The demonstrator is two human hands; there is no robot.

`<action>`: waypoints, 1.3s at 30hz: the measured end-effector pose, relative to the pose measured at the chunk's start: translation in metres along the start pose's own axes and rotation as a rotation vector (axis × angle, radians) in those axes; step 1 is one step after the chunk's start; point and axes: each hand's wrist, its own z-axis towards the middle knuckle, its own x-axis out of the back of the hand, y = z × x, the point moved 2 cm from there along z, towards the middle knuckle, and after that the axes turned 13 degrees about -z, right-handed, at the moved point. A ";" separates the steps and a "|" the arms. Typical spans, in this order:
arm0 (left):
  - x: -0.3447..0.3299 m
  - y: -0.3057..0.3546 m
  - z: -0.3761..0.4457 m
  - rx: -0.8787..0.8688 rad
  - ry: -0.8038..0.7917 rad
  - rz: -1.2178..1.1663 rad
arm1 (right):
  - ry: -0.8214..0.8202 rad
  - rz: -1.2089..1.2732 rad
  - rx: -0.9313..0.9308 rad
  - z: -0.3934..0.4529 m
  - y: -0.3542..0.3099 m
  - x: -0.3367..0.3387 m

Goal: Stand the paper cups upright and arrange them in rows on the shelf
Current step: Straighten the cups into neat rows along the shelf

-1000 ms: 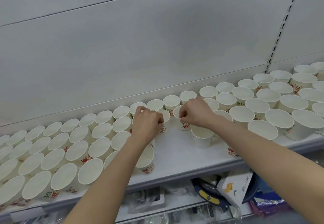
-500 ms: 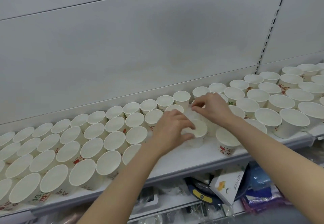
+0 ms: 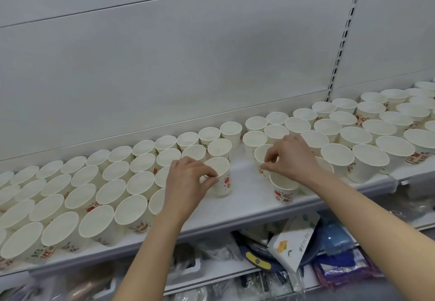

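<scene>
While the left hand (image 3: 188, 180) is curling its fingers (image 3: 208, 175) in a narrow pinch on the near rim of one upright paper cup (image 3: 220, 176), that cup is standing at centre frame on the white shelf (image 3: 247, 204), at the right edge of the left-hand block of cups. Red print is showing on its wall below the thumb.

Right hand (image 3: 290, 159) is likewise pinching: thumb and forefinger are closing on the rim of a second cup (image 3: 262, 157), just right of centre, at the left edge of the right-hand block. Remaining fingers of this hand are arching loosely above the cup mouth. Just in front of it, toward the shelf edge, another printed cup (image 3: 283, 189) is standing upright, partly under the wrist.

Between the two held cups a bare strip of shelf is running from back panel to front edge.

Left cup block (image 3: 94, 187) is filling the lower left and centre left of the frame in rough diagonal rows, all mouths up. Right cup block (image 3: 367, 133) is stretching to the right edge of the frame, also upright, some touching.

Both forearms are entering from the bottom of the frame. Below the shelf, at lower right, packaged goods are lying jumbled, among them a white box (image 3: 292, 246) with an orange print.
</scene>
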 end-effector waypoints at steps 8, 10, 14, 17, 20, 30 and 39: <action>0.013 -0.014 -0.010 0.129 -0.021 0.117 | 0.167 -0.003 0.065 0.000 -0.031 0.002; 0.012 -0.016 -0.008 0.139 -0.040 0.161 | 0.228 0.052 0.125 -0.005 -0.049 0.001; 0.008 -0.017 -0.007 0.188 -0.074 0.179 | 0.305 0.115 0.183 -0.015 -0.075 -0.017; 0.006 -0.013 -0.007 0.164 -0.080 0.146 | 0.336 0.127 0.192 -0.018 -0.084 -0.030; 0.008 -0.016 -0.005 0.157 -0.096 0.175 | 0.355 0.112 0.206 -0.019 -0.090 -0.035; 0.004 -0.009 -0.013 0.094 0.048 -0.033 | 0.466 0.130 0.114 -0.035 -0.093 -0.035; -0.061 0.085 -0.003 -0.178 -0.132 -0.234 | 0.576 0.109 -0.256 -0.121 0.011 -0.009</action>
